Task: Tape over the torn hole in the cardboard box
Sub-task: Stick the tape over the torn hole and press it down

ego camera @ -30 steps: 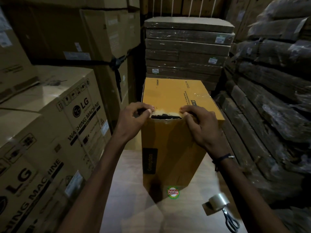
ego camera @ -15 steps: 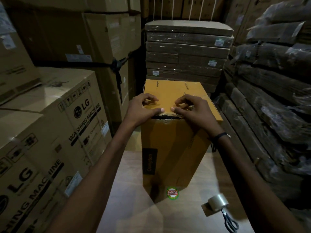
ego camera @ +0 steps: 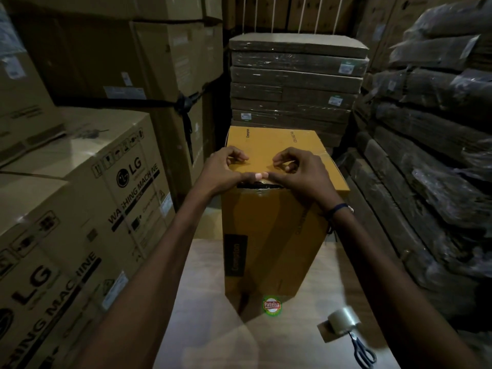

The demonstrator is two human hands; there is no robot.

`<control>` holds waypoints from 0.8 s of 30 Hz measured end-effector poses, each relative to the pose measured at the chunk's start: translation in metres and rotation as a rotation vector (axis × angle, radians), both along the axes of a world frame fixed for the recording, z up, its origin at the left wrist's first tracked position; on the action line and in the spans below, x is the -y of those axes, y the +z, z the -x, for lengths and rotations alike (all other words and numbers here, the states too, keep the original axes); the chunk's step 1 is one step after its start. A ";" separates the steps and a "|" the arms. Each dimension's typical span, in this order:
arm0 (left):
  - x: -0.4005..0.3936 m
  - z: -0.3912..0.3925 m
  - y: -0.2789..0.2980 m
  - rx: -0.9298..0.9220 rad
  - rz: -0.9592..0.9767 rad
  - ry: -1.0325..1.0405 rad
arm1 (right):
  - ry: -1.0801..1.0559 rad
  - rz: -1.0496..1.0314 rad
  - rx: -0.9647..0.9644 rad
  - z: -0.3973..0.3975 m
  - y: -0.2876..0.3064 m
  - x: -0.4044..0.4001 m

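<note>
A tall yellow-brown cardboard box (ego camera: pixel 269 230) stands upright on a pale surface. A dark torn hole (ego camera: pixel 251 185) runs along its top front edge. My left hand (ego camera: pixel 226 169) and my right hand (ego camera: pixel 300 171) rest on the box top, fingers curled. Both thumbs lie flat along the edge just above the hole, and their tips touch at the middle. A glossy bit of clear tape (ego camera: pixel 262 192) shows just under the thumbs. How far the tape reaches is hidden by my hands.
A roll of clear tape (ego camera: pixel 343 319) and black-handled scissors (ego camera: pixel 362 352) lie at the near right on the surface (ego camera: pixel 207 328). Large washing machine cartons (ego camera: pixel 87 209) stand on the left, flat wrapped packs (ego camera: pixel 292 83) behind, and wrapped bundles (ego camera: pixel 426 155) on the right.
My thumbs slid inward along the box's top edge from the two ends of the hole. They now meet at its middle, and less of the hole shows.
</note>
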State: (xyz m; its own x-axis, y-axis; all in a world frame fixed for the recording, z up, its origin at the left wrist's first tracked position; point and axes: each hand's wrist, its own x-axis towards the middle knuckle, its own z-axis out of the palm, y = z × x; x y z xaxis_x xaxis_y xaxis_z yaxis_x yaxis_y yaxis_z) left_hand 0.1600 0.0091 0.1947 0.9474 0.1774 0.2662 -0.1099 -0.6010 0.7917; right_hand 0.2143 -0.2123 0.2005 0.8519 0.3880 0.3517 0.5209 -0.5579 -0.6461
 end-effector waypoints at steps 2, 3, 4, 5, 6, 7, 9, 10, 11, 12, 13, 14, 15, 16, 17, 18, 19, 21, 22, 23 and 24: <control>-0.001 -0.001 0.001 -0.012 0.005 -0.008 | 0.014 -0.011 -0.016 -0.001 0.000 0.001; -0.002 -0.001 0.001 -0.021 0.015 -0.016 | 0.022 -0.018 -0.019 -0.002 0.000 0.001; -0.003 -0.001 0.001 -0.030 0.033 -0.024 | 0.032 -0.037 -0.025 -0.002 0.000 0.002; -0.004 0.000 0.001 -0.035 0.047 -0.030 | 0.041 -0.065 -0.033 -0.003 0.000 0.003; -0.004 0.000 0.001 -0.036 0.052 -0.035 | 0.048 -0.093 -0.039 -0.004 -0.001 0.004; -0.004 0.000 0.001 -0.034 0.052 -0.036 | 0.053 -0.114 -0.037 -0.004 -0.001 0.005; -0.005 0.001 0.001 -0.029 0.072 -0.039 | 0.055 -0.130 -0.012 -0.005 -0.002 0.008; -0.006 0.002 0.001 -0.025 0.088 -0.045 | 0.052 -0.129 0.006 -0.004 -0.002 0.010; -0.007 0.003 0.000 -0.020 0.100 -0.050 | 0.044 -0.124 0.028 -0.004 -0.002 0.011; -0.008 0.004 -0.001 -0.010 0.106 -0.053 | 0.031 -0.115 0.053 -0.003 -0.003 0.011; -0.009 0.005 -0.001 0.006 0.106 -0.051 | 0.014 -0.104 0.082 -0.002 -0.004 0.012; -0.010 0.006 -0.002 0.026 0.099 -0.046 | -0.009 -0.091 0.115 -0.001 -0.005 0.012; -0.010 0.006 -0.002 0.045 0.086 -0.040 | -0.032 -0.081 0.151 0.000 -0.008 0.012; -0.010 0.007 -0.003 0.060 0.068 -0.036 | -0.051 -0.075 0.188 0.002 -0.010 0.012; -0.009 0.008 -0.004 0.072 0.052 -0.033 | -0.062 -0.074 0.223 0.004 -0.012 0.012; -0.007 0.010 -0.005 0.083 0.041 -0.030 | -0.067 -0.074 0.254 0.005 -0.014 0.012; -0.005 0.010 -0.006 0.097 0.034 -0.021 | -0.072 -0.073 0.285 0.007 -0.016 0.012; -0.001 0.012 -0.009 0.133 0.025 0.007 | -0.100 -0.051 0.348 0.009 -0.021 0.012; 0.000 0.012 -0.010 0.152 0.021 0.024 | -0.123 -0.028 0.375 0.010 -0.023 0.012; 0.001 0.011 -0.011 0.168 0.018 0.039 | -0.148 -0.002 0.397 0.012 -0.026 0.012; 0.002 0.010 -0.013 0.179 0.014 0.052 | -0.170 0.025 0.415 0.015 -0.029 0.012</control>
State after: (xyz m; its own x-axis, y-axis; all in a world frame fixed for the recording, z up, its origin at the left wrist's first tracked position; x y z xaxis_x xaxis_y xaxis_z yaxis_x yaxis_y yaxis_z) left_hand 0.1499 0.0070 0.1820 0.8748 0.2296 0.4266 -0.2187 -0.5986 0.7706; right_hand 0.1997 -0.2247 0.1718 0.6928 0.2677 0.6695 0.6328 -0.6708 -0.3866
